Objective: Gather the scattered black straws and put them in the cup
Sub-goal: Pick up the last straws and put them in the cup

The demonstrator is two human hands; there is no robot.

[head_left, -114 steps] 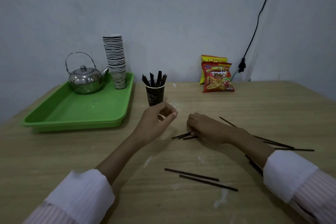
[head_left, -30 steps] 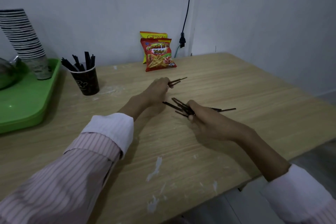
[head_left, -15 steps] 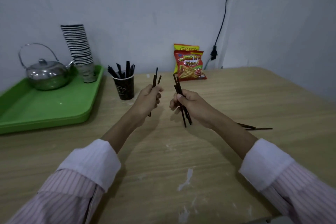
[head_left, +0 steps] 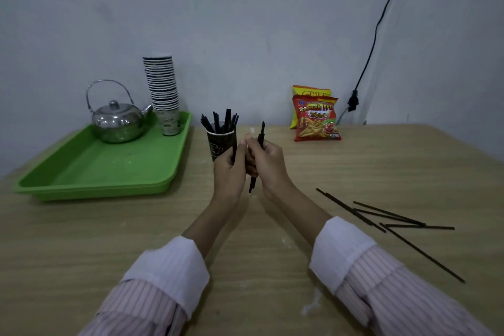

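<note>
Straws (head_left: 259,144), black and thin, stand nearly upright in a small bundle between the two hands, just in front of the dark paper cup (head_left: 220,144) that already holds a cluster of them. The right hand (head_left: 268,166) has its fingers curled shut around the bundle; the left hand (head_left: 230,172) is pressed close against it, fingers closed on a straw or two on the cup side, likely to square the ends so the lot can drop into the cup together. Several more loose straws (head_left: 381,217) lie crossed on the counter (head_left: 381,161) well to the right, so the gathering looks only partly done. Left of the cup, a green tray (head_left: 90,188) carries a steel kettle (head_left: 118,124) and a tall stack of paper cups (head_left: 162,90). Two snack bags (head_left: 316,120) lean at the plain grey wall, beside a hanging black cable (head_left: 381,19). The wood-grain surface shows pale smears.
</note>
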